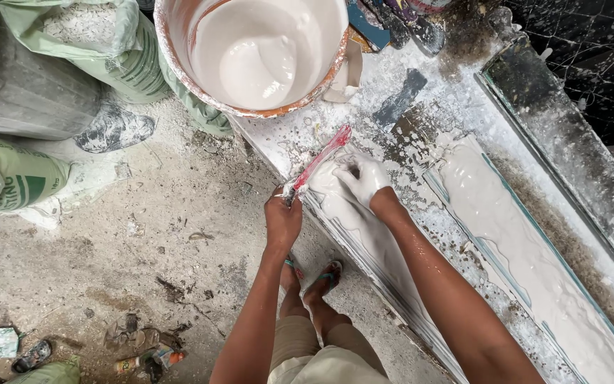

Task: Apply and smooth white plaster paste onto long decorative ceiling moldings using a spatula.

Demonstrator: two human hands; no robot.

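A plaster-spattered desk [421,114] runs from centre to lower right. At centre, a red scraper [319,162] is gripped by the left hand [282,219]; the coated right hand [361,178] is pressed, fingers bent, onto wet plaster [364,227]. The filled bucket [254,50] at top overhangs the edge and could be knocked.

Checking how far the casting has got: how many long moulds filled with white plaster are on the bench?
2. One long mould lies under both hands at the bench's near edge; the other mould lies parallel, further right. Both run out of frame, so more may be hidden.
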